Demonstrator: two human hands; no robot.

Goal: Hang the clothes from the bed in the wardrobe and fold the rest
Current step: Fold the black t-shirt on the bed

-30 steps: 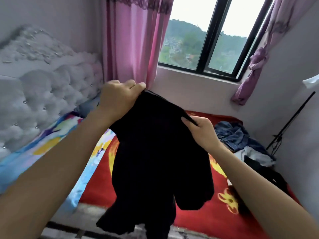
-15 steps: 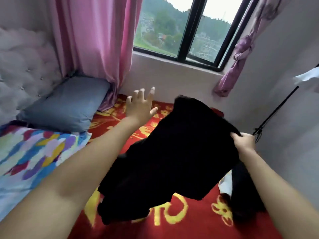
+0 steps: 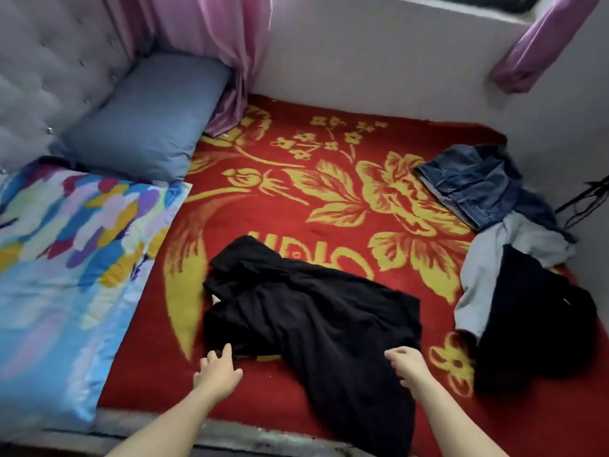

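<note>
A black garment (image 3: 313, 311) lies crumpled on the red and yellow flowered blanket (image 3: 296, 206) of the bed, one end hanging toward the near edge. My left hand (image 3: 219, 371) is at its near left edge, fingers spread and relaxed, fingertips at the cloth. My right hand (image 3: 408, 366) hovers over the garment's right part, fingers loosely bent down, holding nothing. A heap of other clothes lies at the right: blue jeans (image 3: 474, 183), a pale grey piece (image 3: 487, 268) and a dark piece (image 3: 534, 324).
A blue pillow (image 3: 145, 117) leans on the grey tufted headboard (image 3: 49, 67) at the back left. A colourful quilt (image 3: 66, 258) covers the bed's left side. Pink curtains (image 3: 224, 44) hang at the back. A black stand (image 3: 586, 199) leans at the far right wall.
The black garment, held up in both hands, was let go by the left, swung down by the right, and now lies on the bed. Both hands are free and low; the view tilted down.
</note>
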